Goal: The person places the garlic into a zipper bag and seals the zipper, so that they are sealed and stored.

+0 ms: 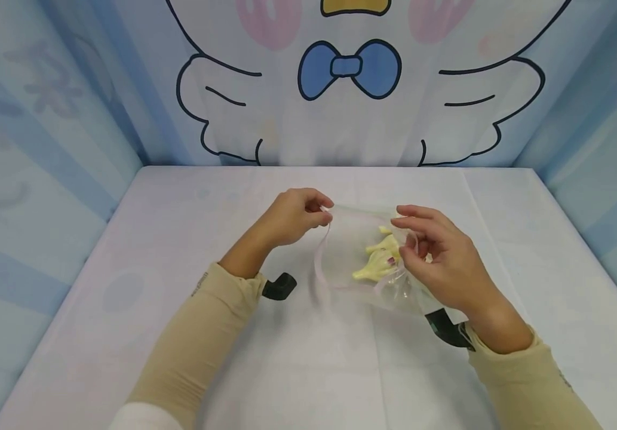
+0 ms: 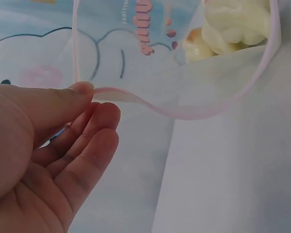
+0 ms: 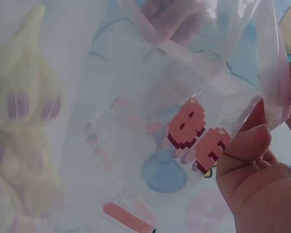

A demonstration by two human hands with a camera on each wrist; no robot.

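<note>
A clear plastic bag [image 1: 346,248] with a pink-edged mouth [image 2: 194,114] and pink printing hangs between both hands above the table. My left hand [image 1: 294,218] pinches the mouth's edge between thumb and forefinger, with the other fingers loosely bent below in the left wrist view. My right hand [image 1: 445,257] pinches the bag's opposite side between thumb and fingers, where the film is bunched and creased. Inside the bag lie several pale yellow garlic bulbs [image 1: 379,264] with purple patches; in the right wrist view the bulbs [image 3: 24,97] show through the film at the left.
Below the bag spreads a table with a white cloth [image 1: 308,370]. Behind it hangs a light blue and white curtain [image 1: 346,125] with a cartoon bow tie. Patterned curtains [image 1: 28,197] also flank both sides. A black wrist mount [image 1: 280,286] sticks out from the left sleeve.
</note>
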